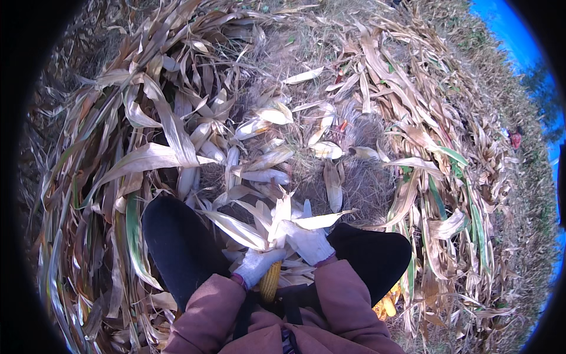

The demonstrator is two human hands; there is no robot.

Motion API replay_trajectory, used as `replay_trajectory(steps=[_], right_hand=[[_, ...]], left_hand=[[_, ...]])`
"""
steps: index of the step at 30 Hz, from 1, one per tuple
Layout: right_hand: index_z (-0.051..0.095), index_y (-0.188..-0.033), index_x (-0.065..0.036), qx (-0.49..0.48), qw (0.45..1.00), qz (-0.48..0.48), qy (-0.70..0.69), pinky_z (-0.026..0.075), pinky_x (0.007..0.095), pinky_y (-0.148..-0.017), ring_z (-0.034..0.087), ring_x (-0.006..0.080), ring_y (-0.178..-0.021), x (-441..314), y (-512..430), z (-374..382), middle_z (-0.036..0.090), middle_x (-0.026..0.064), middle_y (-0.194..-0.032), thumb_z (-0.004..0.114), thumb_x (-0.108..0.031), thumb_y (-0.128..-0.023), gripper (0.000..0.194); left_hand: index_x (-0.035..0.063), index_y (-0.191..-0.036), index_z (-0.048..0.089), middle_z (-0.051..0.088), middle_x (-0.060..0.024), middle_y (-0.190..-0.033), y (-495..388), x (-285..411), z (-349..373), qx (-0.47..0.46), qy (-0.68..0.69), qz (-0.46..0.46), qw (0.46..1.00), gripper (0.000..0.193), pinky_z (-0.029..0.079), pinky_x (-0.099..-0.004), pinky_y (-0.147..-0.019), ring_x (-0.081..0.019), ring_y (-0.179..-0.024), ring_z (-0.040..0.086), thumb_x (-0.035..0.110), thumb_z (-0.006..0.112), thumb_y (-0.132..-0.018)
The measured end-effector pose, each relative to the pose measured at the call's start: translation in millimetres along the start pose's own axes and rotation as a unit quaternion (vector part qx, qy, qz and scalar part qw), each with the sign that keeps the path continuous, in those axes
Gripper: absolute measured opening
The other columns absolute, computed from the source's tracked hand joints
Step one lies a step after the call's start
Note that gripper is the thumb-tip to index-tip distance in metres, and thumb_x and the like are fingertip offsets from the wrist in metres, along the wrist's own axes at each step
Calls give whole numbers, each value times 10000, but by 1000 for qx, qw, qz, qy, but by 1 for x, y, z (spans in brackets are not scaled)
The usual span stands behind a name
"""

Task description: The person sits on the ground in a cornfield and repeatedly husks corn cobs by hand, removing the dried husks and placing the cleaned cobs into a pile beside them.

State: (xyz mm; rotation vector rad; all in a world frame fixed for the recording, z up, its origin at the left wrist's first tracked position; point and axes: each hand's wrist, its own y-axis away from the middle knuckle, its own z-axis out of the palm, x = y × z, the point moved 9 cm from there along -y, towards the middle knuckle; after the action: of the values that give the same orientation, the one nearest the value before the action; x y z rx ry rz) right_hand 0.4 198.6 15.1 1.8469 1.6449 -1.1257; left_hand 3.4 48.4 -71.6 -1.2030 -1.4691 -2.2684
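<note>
Between my knees is an ear of corn (270, 282) with bare yellow kernels, its tip pointing back towards my body. My left hand (258, 267), in a white knit glove, is closed around the ear near its base. The pale husk leaves (279, 221) are peeled back and fan out beyond both hands. My right hand (306, 242), gloved the same way, is closed on the husk at the base; its fingertips are partly hidden by the leaves. Loose husks (296, 271) lie beneath my hands.
Several unshucked ears (265, 158) lie on the dry grass ahead. Dry cornstalks are heaped at left (110, 177) and right (424, 186). Bare yellow ears (387, 304) lie beside my right leg (376, 254). A red object (515, 140) sits far right.
</note>
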Motion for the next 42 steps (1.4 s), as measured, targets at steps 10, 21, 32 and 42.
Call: replay_trajectory(steps=[10, 21, 32, 42], right_hand=[[670, -1075, -49, -102, 892, 373, -233, 378, 269, -403, 532, 86, -498, 36, 12, 24, 628, 26, -708, 662, -347, -934, 330], [620, -1209, -59, -53, 994, 90, 15, 482, 289, -718, 655, 188, -824, 26, -3, 17, 680, 127, -996, 699, -352, -876, 450], [680, -1117, -20, -114, 900, 361, -217, 487, 263, -523, 612, 117, -604, 52, 18, 32, 668, 48, -751, 771, -281, -815, 409], [670, -904, -8, -153, 945, 234, -171, 473, 277, -575, 621, 144, -629, 53, 24, 37, 662, 81, -720, 557, -234, -951, 256]], left_hand=[[-47, -1139, 584, 660, -107, -985, 2, 6, 4, -5, 53, 22, 998, 491, 537, -310, -737, -176, -843, 647, 204, 782, -767], [-37, -1189, 567, 659, -113, -1042, 5, 13, 2, -2, 42, 43, 998, 498, 536, -304, -766, -173, -898, 646, 180, 776, -792], [-17, -1095, 613, 666, -90, -967, 3, 11, 1, 19, 51, 31, 998, 431, 542, -303, -731, -165, -846, 648, 181, 810, -766], [6, -1097, 634, 670, -49, -1005, -6, -11, 9, -55, 15, -40, 998, 380, 523, -276, -803, -142, -902, 646, 186, 790, -801]])
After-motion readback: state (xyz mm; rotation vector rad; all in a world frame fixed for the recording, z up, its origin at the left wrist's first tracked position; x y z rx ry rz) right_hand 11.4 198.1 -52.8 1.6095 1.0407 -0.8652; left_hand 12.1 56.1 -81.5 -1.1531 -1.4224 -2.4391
